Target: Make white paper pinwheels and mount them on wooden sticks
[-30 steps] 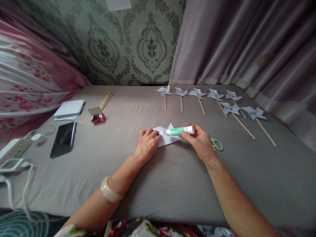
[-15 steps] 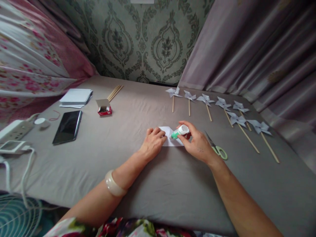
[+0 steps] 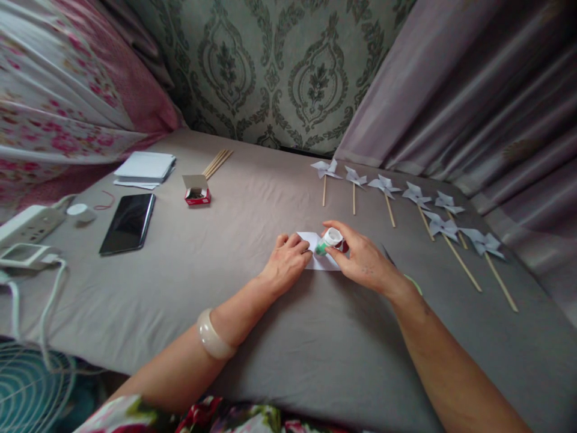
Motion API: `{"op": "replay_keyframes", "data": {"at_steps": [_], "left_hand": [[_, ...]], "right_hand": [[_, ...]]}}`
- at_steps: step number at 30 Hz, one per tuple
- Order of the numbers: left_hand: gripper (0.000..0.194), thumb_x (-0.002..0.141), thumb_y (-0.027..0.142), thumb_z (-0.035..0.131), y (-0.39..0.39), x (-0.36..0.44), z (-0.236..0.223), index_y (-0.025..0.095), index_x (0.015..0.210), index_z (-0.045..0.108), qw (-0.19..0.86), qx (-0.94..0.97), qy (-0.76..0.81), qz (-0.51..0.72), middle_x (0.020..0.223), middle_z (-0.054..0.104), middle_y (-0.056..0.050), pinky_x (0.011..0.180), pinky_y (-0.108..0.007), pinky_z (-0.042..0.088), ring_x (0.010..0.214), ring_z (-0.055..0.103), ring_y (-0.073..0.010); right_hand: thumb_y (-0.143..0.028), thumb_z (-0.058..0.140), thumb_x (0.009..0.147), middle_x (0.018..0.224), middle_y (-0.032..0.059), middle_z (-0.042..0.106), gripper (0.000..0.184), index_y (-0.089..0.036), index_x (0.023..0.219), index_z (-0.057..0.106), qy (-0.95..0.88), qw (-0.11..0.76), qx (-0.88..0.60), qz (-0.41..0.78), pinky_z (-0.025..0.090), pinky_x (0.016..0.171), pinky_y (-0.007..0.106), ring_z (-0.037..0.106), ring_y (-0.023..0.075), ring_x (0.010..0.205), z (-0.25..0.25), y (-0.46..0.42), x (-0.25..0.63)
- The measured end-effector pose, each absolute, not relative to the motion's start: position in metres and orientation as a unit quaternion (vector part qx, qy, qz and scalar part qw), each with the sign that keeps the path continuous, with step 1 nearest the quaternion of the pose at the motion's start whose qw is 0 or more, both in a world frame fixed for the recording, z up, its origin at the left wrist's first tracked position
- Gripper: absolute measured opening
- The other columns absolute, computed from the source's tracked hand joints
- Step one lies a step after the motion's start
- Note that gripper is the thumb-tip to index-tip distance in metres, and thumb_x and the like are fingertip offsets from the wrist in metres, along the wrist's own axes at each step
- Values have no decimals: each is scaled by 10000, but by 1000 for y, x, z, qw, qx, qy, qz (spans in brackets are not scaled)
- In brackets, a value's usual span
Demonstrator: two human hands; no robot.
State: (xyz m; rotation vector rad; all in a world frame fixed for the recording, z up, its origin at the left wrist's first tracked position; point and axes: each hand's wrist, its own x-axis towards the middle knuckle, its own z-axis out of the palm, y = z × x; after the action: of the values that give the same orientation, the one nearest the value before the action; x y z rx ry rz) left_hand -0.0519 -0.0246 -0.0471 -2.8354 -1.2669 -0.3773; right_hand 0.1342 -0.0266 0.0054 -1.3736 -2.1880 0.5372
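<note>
A piece of white paper (image 3: 319, 263) lies on the grey cloth in front of me, partly hidden by both hands. The bent fingers of my left hand (image 3: 286, 262) grip and press its left part. My right hand (image 3: 363, 260) is closed around a white and green glue stick (image 3: 332, 237), tilted with its lower end down at the paper. I cannot make out the very tip. Scissors (image 3: 413, 283) with pale green handles lie mostly hidden behind my right wrist.
Several white paper pinwheels (image 3: 443, 227) on sticks lie along the right. On the left are a paper stack (image 3: 145, 166), a phone (image 3: 128, 224), a small red box (image 3: 197, 195), thin wooden sticks (image 3: 218, 162), a white cap (image 3: 80, 211) and a power strip (image 3: 30, 225).
My view has shifted slightly, so most things appear displaced to the right. The glue stick stands a little more upright, and my right wrist now covers more of the scissors.
</note>
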Motion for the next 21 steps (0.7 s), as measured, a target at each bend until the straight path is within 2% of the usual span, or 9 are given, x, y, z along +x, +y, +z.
{"op": "replay_keyframes", "data": {"at_steps": [7,13,21], "left_hand": [[208,923,170,466,-25,-52,-49,190,1016,651,2,-905,-407,-126,1015,624,-65,859,-389,292,1030,463,-224],[204,915,154,473,-24,-53,-50,189,994,657,2,-904,-406,-135,999,625,-67,845,-388,288,1018,462,-226],[203,920,162,467,-25,-52,-50,185,976,661,5,-904,-407,-130,1001,630,-63,857,-389,278,1021,460,-228]], "right_hand": [[-176,578,782,1106,66,652,497,-268,1266,516,-822,212,-479,223,470,863,383,632,215,860,12,-16,135],[-169,533,813,1201,66,617,506,-272,1305,485,-849,171,-449,218,447,916,380,606,230,1001,20,-9,138],[-158,553,803,1203,50,625,526,-285,1309,488,-852,160,-440,236,434,945,385,598,236,1038,22,-6,142]]}}
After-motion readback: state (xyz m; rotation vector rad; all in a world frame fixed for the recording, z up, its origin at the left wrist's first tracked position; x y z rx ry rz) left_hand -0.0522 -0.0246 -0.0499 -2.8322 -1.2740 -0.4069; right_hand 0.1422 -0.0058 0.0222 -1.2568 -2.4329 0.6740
